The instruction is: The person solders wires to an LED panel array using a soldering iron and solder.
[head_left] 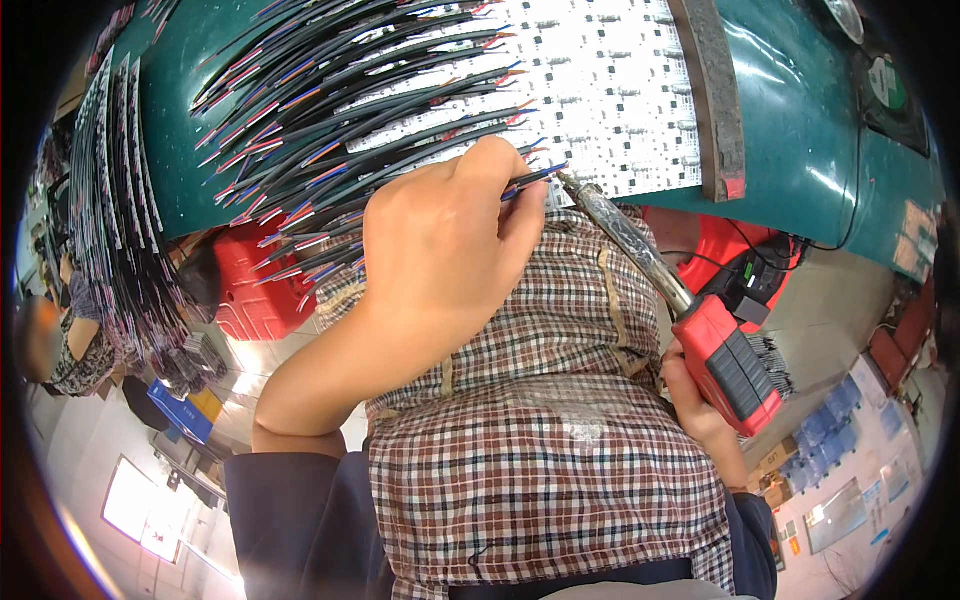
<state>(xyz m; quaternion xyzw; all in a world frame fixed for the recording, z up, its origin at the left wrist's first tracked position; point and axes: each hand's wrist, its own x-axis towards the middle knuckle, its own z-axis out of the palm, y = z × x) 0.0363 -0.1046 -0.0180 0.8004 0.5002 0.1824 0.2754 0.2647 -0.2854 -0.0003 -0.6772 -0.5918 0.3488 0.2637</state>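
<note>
My left hand (430,235) reaches over the near edge of a white circuit board panel (620,90), its thumb and fingers pinching a thin black cable (522,183) with bared coloured wire ends. My right hand (692,398), lower down at the right, grips a soldering iron (735,365) by its red and black handle. The iron's metal barrel slants up to the left, and its tip is close by the cable's wire ends; whether they touch I cannot tell. Many black cables (320,110) with coloured ends lie in rows across the panel's left part.
A dark metal bar (712,100) lies along the panel's right edge on the green table (790,100). Further cable bundles (115,190) hang at the far left, near another person (80,345). Red stools (255,285) stand below. A checked apron (540,460) covers my lap.
</note>
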